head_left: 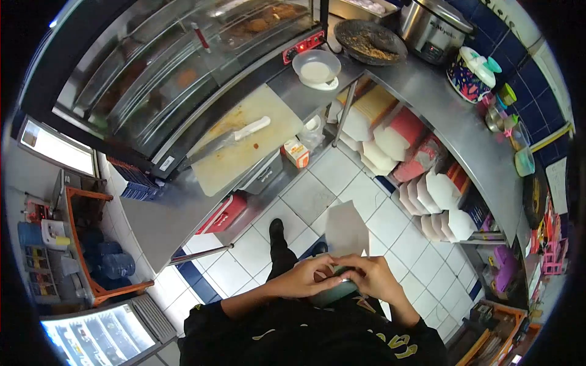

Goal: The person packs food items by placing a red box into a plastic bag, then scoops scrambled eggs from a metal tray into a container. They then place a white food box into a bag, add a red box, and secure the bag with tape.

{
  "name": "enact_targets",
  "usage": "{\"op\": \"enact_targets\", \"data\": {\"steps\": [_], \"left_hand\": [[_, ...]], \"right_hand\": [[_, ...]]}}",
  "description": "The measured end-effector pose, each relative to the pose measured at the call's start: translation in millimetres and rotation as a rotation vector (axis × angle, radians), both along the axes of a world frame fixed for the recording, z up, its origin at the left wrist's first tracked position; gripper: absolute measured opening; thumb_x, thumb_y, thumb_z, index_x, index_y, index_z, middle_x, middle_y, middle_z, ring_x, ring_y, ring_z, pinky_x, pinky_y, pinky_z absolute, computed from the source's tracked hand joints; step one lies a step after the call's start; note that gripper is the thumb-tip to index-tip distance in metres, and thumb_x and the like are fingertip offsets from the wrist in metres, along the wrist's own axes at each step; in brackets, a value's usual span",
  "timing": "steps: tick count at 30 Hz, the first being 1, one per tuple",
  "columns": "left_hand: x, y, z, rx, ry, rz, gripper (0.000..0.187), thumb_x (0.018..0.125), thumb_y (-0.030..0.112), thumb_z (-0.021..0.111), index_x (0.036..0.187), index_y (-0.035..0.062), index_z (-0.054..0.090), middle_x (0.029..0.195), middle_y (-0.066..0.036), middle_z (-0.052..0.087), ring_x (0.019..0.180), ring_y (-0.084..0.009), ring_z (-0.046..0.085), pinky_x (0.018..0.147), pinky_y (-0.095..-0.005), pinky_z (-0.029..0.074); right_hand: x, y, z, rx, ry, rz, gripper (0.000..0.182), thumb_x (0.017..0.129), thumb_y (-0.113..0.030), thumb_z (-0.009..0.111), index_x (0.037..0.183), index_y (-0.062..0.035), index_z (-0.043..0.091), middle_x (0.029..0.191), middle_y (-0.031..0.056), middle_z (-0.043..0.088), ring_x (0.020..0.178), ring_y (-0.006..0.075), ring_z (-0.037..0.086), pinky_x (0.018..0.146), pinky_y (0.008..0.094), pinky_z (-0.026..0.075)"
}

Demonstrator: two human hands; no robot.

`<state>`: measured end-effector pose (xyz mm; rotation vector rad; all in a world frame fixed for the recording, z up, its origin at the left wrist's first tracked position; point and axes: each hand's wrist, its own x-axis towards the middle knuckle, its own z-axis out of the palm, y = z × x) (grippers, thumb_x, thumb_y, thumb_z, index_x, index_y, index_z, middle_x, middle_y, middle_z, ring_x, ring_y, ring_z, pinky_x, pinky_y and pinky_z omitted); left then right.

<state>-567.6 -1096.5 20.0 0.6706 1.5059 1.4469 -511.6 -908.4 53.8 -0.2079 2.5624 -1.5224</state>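
Note:
My left hand [312, 277] and my right hand [372, 277] are together in front of my torso, fingers curled inward and nearly meeting. Both close around a dark green object [332, 295], partly covered by the fingers, whose kind I cannot make out. Just beyond the hands stands a white cardboard flap [345, 227], which resembles the lid of a takeaway box. What lies beneath the hands is hidden.
A steel counter holds a cutting board [268, 113] with a knife [251, 128]. Beside it are a glass food display case [183, 73], a translucent bowl [316, 66], a dark pan [369, 43] and a slow cooker [434, 30]. Stacked white cartons [430, 192] fill the lower shelf.

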Motion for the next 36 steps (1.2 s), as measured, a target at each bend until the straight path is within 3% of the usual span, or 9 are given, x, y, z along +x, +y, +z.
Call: {"op": "enact_targets", "data": {"steps": [3,10,12,15,19,26,27,30,36], "left_hand": [[-6.2,1.5,-16.5,-0.026,-0.075,0.198,0.050,0.075,0.007,0.069,0.102,0.0047,0.027,0.092,-0.009,0.045,0.082,-0.0119,0.052,0.061,-0.0215,0.050],[-70.1,33.5,-71.7,-0.064,-0.143,0.356,0.036,0.086,0.011,0.052,0.108,0.0048,0.025,0.091,-0.010,0.046,0.085,-0.0140,0.052,0.060,-0.0259,0.048],[-123.4,18.9,-146.3,-0.065,-0.187,0.449,0.023,0.091,0.019,0.044,0.108,0.0052,0.033,0.082,-0.008,0.051,0.066,-0.0123,0.055,0.056,-0.0241,0.047],[-214.8,-44.4,-321.3,-0.531,0.372,0.603,0.028,0.086,0.022,0.052,0.104,0.0009,0.047,0.088,-0.014,0.059,0.075,-0.0247,0.059,0.064,-0.0333,0.047],[-386.1,-173.2,-388.6,-0.700,0.064,0.844,0.039,0.087,0.029,0.050,0.113,0.0014,0.044,0.105,-0.013,0.051,0.093,-0.0235,0.050,0.077,-0.0335,0.040],[-379.6,-222.7,-466.6,-1.001,-0.419,1.381,0.057,0.088,0.042,0.048,0.128,0.0025,0.039,0.134,-0.012,0.037,0.123,-0.0212,0.036,0.101,-0.0337,0.027],[-391.4,-296.7,-518.2,-0.676,-0.511,1.257,0.055,0.086,0.047,0.050,0.119,0.0035,0.049,0.124,-0.013,0.046,0.109,-0.0247,0.047,0.094,-0.0347,0.035],[-393.9,-267.4,-493.8,-0.711,-0.371,1.166,0.054,0.086,0.046,0.050,0.118,0.0028,0.049,0.123,-0.014,0.047,0.108,-0.0256,0.048,0.094,-0.0354,0.036],[-401.8,-233.0,-495.2,-0.782,0.024,0.870,0.053,0.086,0.045,0.050,0.116,0.0008,0.049,0.119,-0.016,0.050,0.106,-0.0282,0.049,0.092,-0.0374,0.037]], "right_hand": [[-2.2,5.9,12.2,0.066,-0.105,0.171,0.049,0.068,-0.022,0.071,0.112,-0.0128,0.052,0.075,0.0117,0.061,0.066,0.0306,0.061,0.060,0.0360,0.048],[-37.1,7.6,-70.6,0.280,0.014,0.132,0.070,0.057,-0.034,0.076,0.114,-0.0046,0.046,0.095,0.0136,0.057,0.086,0.0300,0.058,0.072,0.0359,0.048],[-45.5,17.7,-115.4,0.213,-0.063,-0.006,0.067,0.050,-0.027,0.080,0.106,-0.0044,0.052,0.097,0.0139,0.058,0.085,0.0309,0.058,0.073,0.0363,0.048],[-49.6,30.3,-183.4,0.251,-0.140,-0.206,0.065,0.047,-0.029,0.080,0.100,-0.0043,0.054,0.093,0.0116,0.058,0.088,0.0311,0.056,0.075,0.0368,0.047],[-65.2,35.6,-255.7,0.202,-0.217,-0.432,0.067,0.043,-0.027,0.083,0.100,-0.0047,0.056,0.095,0.0133,0.057,0.090,0.0305,0.056,0.078,0.0359,0.046],[-142.3,26.5,-348.0,0.024,-0.207,-0.314,0.063,0.055,-0.035,0.079,0.107,-0.0065,0.057,0.099,0.0127,0.055,0.087,0.0300,0.057,0.071,0.0361,0.047],[-155.5,30.4,-360.0,0.021,-0.210,-0.317,0.063,0.055,-0.035,0.079,0.107,-0.0065,0.057,0.099,0.0127,0.055,0.087,0.0300,0.057,0.071,0.0361,0.047],[-194.2,28.4,-401.8,-0.187,-0.186,-0.098,0.034,0.083,-0.035,0.053,0.078,-0.0035,0.064,0.069,0.0130,0.056,0.068,0.0277,0.058,0.064,0.0399,0.043],[-321.7,-6.3,-422.3,0.189,-0.224,0.210,0.039,0.078,-0.023,0.060,0.109,-0.0014,0.052,0.068,0.0173,0.058,0.068,0.0296,0.060,0.059,0.0399,0.045]]}}
